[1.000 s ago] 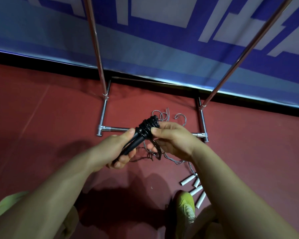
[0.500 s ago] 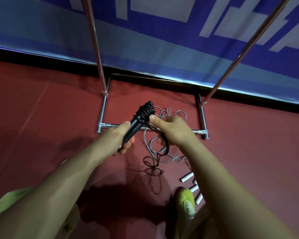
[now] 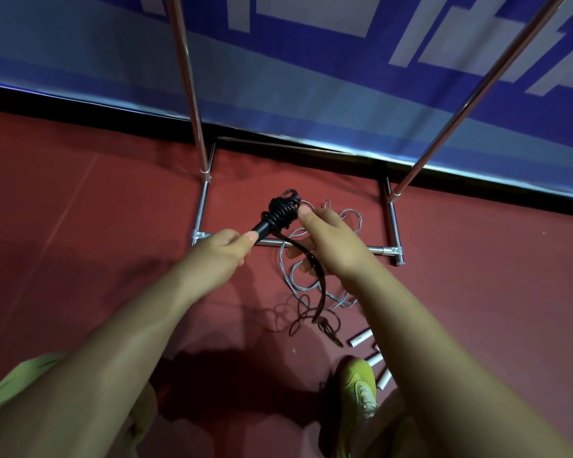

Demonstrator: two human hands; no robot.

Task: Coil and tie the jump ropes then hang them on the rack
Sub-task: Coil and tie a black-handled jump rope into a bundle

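While the left hand (image 3: 224, 247) grips the black handles (image 3: 263, 226) low down and tilts them up and away, the right hand (image 3: 328, 241) pinches the dark rope (image 3: 303, 256) just beside the wound bundle (image 3: 282, 209), thumb pressed near the coils and fingers curled round the strand. From the head view, my reading is that the coiling step is in hand: several turns already sit tight round the upper end of the handles, and a loose tail trails down from the right hand to the red floor (image 3: 80, 226), where it ends in a small tangle (image 3: 315, 320). The next move probably calls for keeping tension on the strand and carrying it round the handles again, then tucking the end so the wraps cannot slip.

The rope is thin, glossy and black, the wraps uneven and bunched. It is held in the air over the base bar of the metal rack (image 3: 389, 223), whose two poles rise toward the blue banner (image 3: 311, 77). A silvery rope (image 3: 311, 282) lies loose on the floor beneath, its white handles (image 3: 361, 338) near a yellow-green shoe (image 3: 359, 381).
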